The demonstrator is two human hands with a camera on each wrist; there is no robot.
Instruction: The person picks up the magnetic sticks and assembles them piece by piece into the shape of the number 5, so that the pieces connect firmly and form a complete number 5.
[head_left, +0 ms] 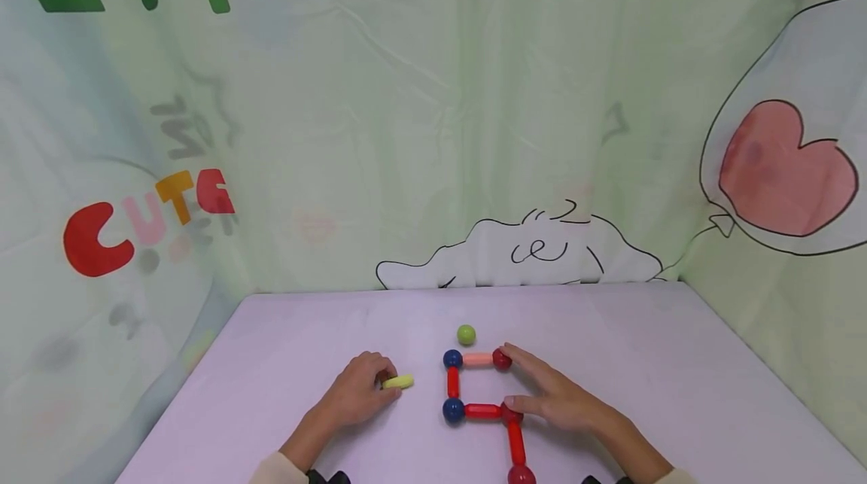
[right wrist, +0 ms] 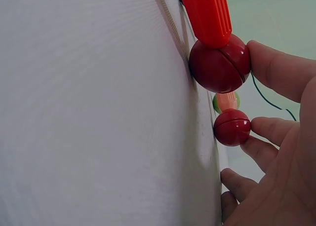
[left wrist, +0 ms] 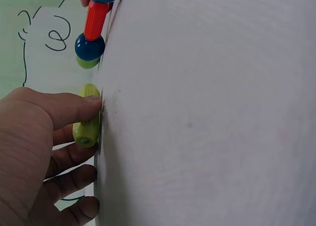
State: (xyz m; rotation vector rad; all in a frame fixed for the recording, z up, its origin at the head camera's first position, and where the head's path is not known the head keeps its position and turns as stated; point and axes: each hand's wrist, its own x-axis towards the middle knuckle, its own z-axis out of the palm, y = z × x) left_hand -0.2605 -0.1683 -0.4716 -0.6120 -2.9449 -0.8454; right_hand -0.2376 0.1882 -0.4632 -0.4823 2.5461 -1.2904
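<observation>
My left hand (head_left: 357, 392) pinches a short yellow-green rod (head_left: 400, 382) between thumb and fingers, close over the table. The left wrist view shows the fluted side and metal end of this rod (left wrist: 86, 133). My right hand (head_left: 564, 395) touches a shape of magnetic rods and balls. Its thumb rests on the near dark red ball (right wrist: 220, 64), and its outstretched fingers touch the far red ball (right wrist: 232, 128). Red rods and a pink rod (head_left: 478, 360) link these balls with two blue balls (head_left: 453, 410). Between the two red balls the side has no rod.
A loose green ball (head_left: 466, 334) lies just beyond the far blue ball. Another red rod (head_left: 516, 442) runs toward me to a red ball (head_left: 521, 476) at the bottom of the head view. A printed curtain (head_left: 379, 130) hangs behind the pale table (head_left: 305, 318).
</observation>
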